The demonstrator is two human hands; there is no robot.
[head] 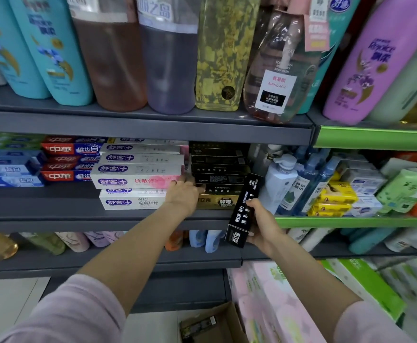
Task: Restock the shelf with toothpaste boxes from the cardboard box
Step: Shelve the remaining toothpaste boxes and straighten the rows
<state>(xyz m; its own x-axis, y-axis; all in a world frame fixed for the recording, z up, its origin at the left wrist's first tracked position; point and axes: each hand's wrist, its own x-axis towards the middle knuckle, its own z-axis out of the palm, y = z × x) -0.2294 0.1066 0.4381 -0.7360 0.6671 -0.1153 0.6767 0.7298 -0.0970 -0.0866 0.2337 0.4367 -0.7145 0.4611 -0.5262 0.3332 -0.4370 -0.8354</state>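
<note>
The left arm reaches far forward to the shelf (78, 214), and the left hand (182, 194) is turned palm down with its fingers going in between the white boxes (138, 180) and the dark boxes (218, 169). The fingertips are hidden there, so it is not clear if they hold anything. The right hand (264, 225) is lower and closer, with the elbow bent. Its fingers and thumb are wrapped around a black box (244, 209) of toothpaste, which tilts up with its top end near the dark stack. White Chinese words run along the black box. Just left of the left fingers, the white boxes show a purple label with "舒客+", and one below says "ANTI". Farther left are red boxes (71, 175) marked "中華". Under the left fingers sits a gold box (217, 201). Above, a pink bottle (274, 70) says "AMINO ACID". The cardboard box (212, 325) lies on the floor, down below both hands.
</note>
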